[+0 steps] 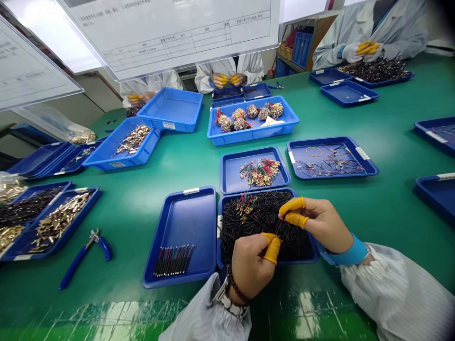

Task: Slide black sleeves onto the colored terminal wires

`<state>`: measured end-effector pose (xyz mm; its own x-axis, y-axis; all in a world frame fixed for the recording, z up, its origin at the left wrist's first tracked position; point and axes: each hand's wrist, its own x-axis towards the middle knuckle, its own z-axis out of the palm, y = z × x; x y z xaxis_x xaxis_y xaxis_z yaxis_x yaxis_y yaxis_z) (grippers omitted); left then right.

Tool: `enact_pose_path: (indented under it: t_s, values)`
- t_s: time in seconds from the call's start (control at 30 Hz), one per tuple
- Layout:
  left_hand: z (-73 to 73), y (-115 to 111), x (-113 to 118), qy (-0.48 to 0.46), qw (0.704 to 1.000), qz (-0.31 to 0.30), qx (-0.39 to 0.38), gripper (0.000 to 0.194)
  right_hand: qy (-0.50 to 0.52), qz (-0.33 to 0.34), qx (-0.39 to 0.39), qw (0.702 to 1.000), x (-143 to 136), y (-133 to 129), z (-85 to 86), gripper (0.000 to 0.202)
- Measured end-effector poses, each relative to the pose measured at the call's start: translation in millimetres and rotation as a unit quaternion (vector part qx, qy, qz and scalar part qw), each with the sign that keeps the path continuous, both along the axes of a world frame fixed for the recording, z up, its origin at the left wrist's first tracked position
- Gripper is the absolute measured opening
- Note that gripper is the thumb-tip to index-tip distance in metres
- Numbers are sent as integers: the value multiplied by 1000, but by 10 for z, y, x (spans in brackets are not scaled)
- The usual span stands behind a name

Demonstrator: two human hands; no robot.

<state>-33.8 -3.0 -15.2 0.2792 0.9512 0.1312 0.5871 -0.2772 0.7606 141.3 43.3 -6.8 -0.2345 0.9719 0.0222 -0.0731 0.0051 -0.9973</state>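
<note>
Above a blue tray [220, 253] of short black tubes [231, 232], my left hand [254, 263] pinches thin red and green wires [277, 227] between fingertips in yellow finger covers. My right hand [316, 220], also with yellow covers, is closed at the upper end of the same wires. A small bunch of coloured wires [246, 206] lies on the black tubes. In the blue tray to the left [190, 213], a row of black-sleeved wires [174, 260] lies side by side. Behind, another tray [231, 173] holds a fan of wires with gold ends [261, 171].
Blue-handled cutters [85, 253] lie at the left, near trays of metal parts [62, 220]. A tray with loose wires [332, 158] stands right of centre. Blue bins [252, 135] stand farther back. Co-workers' hands [227, 80] are across the table. Hanging sheets [170, 35] cover the top.
</note>
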Motion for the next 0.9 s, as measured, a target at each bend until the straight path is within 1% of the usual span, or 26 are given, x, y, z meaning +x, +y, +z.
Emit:
enact_pose_path:
  t_s: [0.1,0.2,0.3,0.43,0.73,0.9]
  values:
    - [-3,-8,2,-2,1000,-1,4,34,81,1,-59,995,-61,-16,-40,7]
    - [-8,-10,4,0,1000,-1,5,33,162,-14,-110,981,-137,-39,-57,9]
    - [-10,-12,5,8,1000,4,6,33,200,-24,-147,968,-182,-52,-51,12]
    - [-14,-14,5,17,1000,7,13,34,212,-29,-163,963,-185,-51,-50,14]
    - [-31,-11,4,24,999,10,32,36,214,-18,-154,965,-182,-58,-54,12]
    - [-34,-13,2,14,1000,2,12,34,185,-19,-146,972,-183,-57,-74,14]
